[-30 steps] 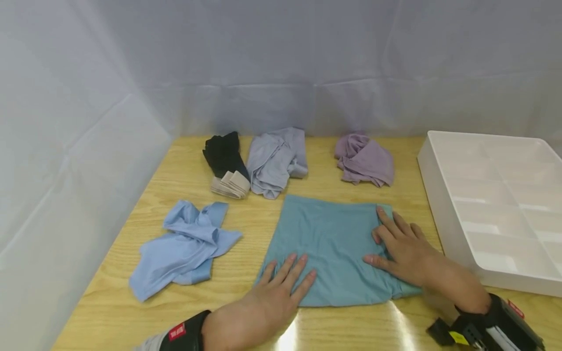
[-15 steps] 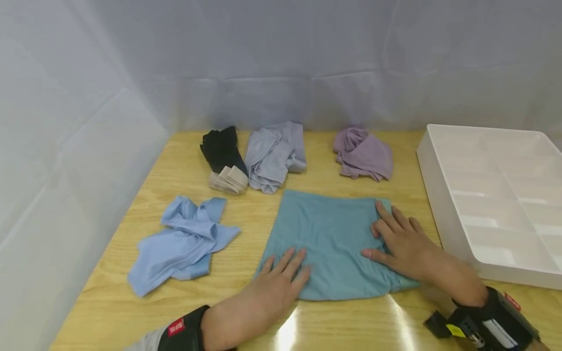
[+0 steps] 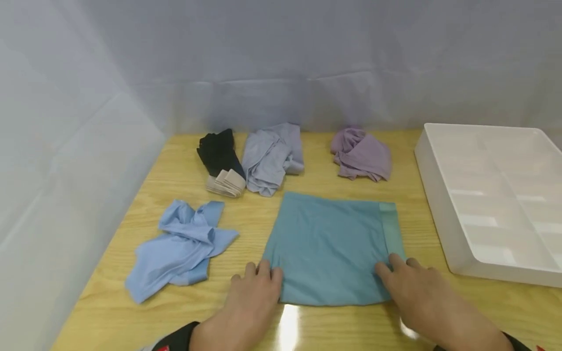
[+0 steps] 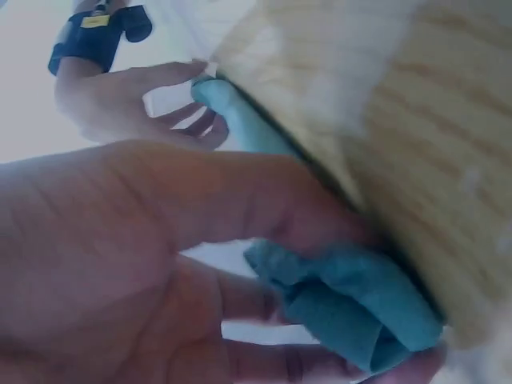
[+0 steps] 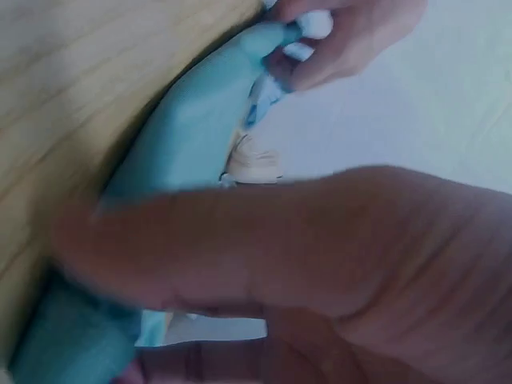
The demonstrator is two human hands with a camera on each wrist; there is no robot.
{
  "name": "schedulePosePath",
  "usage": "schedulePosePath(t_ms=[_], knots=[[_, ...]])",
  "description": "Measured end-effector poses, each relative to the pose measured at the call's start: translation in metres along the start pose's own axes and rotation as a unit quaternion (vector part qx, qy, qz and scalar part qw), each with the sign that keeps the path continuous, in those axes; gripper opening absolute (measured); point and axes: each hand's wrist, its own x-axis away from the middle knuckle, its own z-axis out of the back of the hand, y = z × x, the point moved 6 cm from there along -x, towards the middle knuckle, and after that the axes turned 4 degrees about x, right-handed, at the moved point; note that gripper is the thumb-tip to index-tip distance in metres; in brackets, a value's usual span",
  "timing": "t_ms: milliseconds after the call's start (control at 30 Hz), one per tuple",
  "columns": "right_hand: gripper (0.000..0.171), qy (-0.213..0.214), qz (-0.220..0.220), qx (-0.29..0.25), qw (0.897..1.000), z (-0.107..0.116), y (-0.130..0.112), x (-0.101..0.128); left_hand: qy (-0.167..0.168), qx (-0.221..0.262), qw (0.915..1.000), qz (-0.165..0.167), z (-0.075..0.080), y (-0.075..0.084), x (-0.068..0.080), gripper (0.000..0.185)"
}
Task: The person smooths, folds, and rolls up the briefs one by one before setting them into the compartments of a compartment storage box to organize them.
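Note:
A pair of teal underpants (image 3: 329, 248) lies spread flat on the table, its lighter waistband (image 3: 392, 229) along the right side. At the near left corner my left hand (image 3: 252, 300) pinches the cloth; in the left wrist view a rolled bit of the teal underpants (image 4: 352, 304) sits between thumb and fingers. My right hand (image 3: 426, 295) grips the near right corner beside the waistband. The right wrist view shows teal fabric (image 5: 76, 336) between that thumb and fingers. Most fingertips are hidden in the head view.
Crumpled light blue cloth (image 3: 180, 253) lies at the left. Along the back are a black piece (image 3: 218, 152) with a beige band (image 3: 227, 183), a grey-blue garment (image 3: 272, 158) and a purple one (image 3: 362, 155). A white compartment box (image 3: 439, 204) stands at the right.
Both hands lay flat on the teal underpants before. They have drawn back to its near corners and taken hold there. The waistband at the right is now uncovered.

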Motion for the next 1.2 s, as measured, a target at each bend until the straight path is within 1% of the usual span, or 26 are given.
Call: schedulePosePath(t_ms=[33, 67, 133, 200, 233, 333, 400, 467, 500, 567, 633, 700, 733, 767, 800, 900, 933, 967, 1067, 1133, 1200], knots=[[0.047, -0.005, -0.003, 0.003, 1.000, -0.001, 0.000, -0.001, -0.012, 0.000, 0.9999, 0.005, -0.002, -0.002, 0.000, 0.022], [0.047, 0.000, -0.003, 0.009, 1.000, -0.001, 0.000, -0.002, -0.025, -0.001, 0.9996, 0.008, -0.003, -0.003, 0.000, 0.022], [0.044, 0.017, 0.006, 0.017, 1.000, 0.001, 0.000, -0.006, -0.037, -0.004, 0.9993, 0.003, -0.004, -0.006, 0.000, 0.021], [0.041, 0.025, 0.020, 0.029, 0.999, 0.004, 0.002, -0.008, -0.058, 0.006, 0.9983, -0.002, -0.002, -0.010, 0.000, 0.021], [0.040, 0.026, 0.028, 0.026, 0.999, 0.005, 0.004, -0.007, -0.068, 0.016, 0.9975, -0.005, 0.000, -0.012, 0.000, 0.022], [0.039, 0.023, 0.057, -0.006, 0.998, 0.013, 0.012, 0.000, -0.107, 0.046, 0.9931, -0.016, 0.009, -0.021, 0.003, 0.027], [0.036, 0.017, 0.080, -0.046, 0.996, 0.018, 0.017, 0.009, -0.135, 0.062, 0.9881, -0.038, 0.017, -0.026, 0.008, 0.028], [0.033, 0.011, 0.115, -0.083, 0.990, 0.023, 0.022, 0.018, -0.166, 0.085, 0.9800, -0.070, 0.025, -0.031, 0.014, 0.027], [0.031, 0.009, 0.133, -0.097, 0.986, 0.026, 0.024, 0.022, -0.179, 0.105, 0.9741, -0.089, 0.029, -0.032, 0.019, 0.024], [0.032, -0.016, 0.158, -0.133, 0.978, 0.029, 0.028, 0.027, -0.194, 0.152, 0.9600, -0.131, 0.036, -0.036, 0.025, 0.019], [0.032, -0.026, 0.184, -0.165, 0.969, 0.033, 0.032, 0.028, -0.192, 0.203, 0.9451, -0.169, 0.046, -0.041, 0.027, 0.015], [0.027, -0.026, 0.194, -0.188, 0.962, 0.037, 0.037, 0.025, -0.176, 0.255, 0.9303, -0.196, 0.055, -0.047, 0.023, 0.013], [0.025, -0.023, 0.194, -0.196, 0.961, 0.039, 0.040, 0.023, -0.162, 0.269, 0.9273, -0.204, 0.060, -0.051, 0.018, 0.012], [0.025, -0.010, 0.198, -0.198, 0.960, 0.042, 0.043, 0.019, -0.147, 0.277, 0.9269, -0.206, 0.063, -0.055, 0.012, 0.011], [0.025, 0.003, 0.195, -0.198, 0.961, 0.044, 0.046, 0.015, -0.136, 0.287, 0.9267, -0.201, 0.065, -0.059, 0.006, 0.011], [0.025, 0.051, 0.164, -0.178, 0.969, 0.047, 0.054, 0.002, -0.107, 0.301, 0.9324, -0.170, 0.064, -0.071, -0.011, 0.003], [0.023, 0.070, 0.160, -0.172, 0.970, 0.048, 0.056, -0.002, -0.097, 0.301, 0.9360, -0.154, 0.062, -0.074, -0.017, 0.005], [0.021, 0.093, 0.160, -0.165, 0.969, 0.049, 0.057, -0.005, -0.093, 0.306, 0.9375, -0.136, 0.060, -0.077, -0.021, 0.010], [0.017, 0.134, 0.160, -0.143, 0.968, 0.048, 0.059, -0.012, -0.091, 0.316, 0.9402, -0.089, 0.049, -0.084, -0.034, 0.025], [0.014, 0.142, 0.161, -0.138, 0.967, 0.045, 0.059, -0.015, -0.097, 0.314, 0.9426, -0.061, 0.042, -0.088, -0.040, 0.029], [0.012, 0.140, 0.149, -0.132, 0.970, 0.041, 0.060, -0.019, -0.103, 0.307, 0.9451, -0.043, 0.035, -0.091, -0.044, 0.028]])
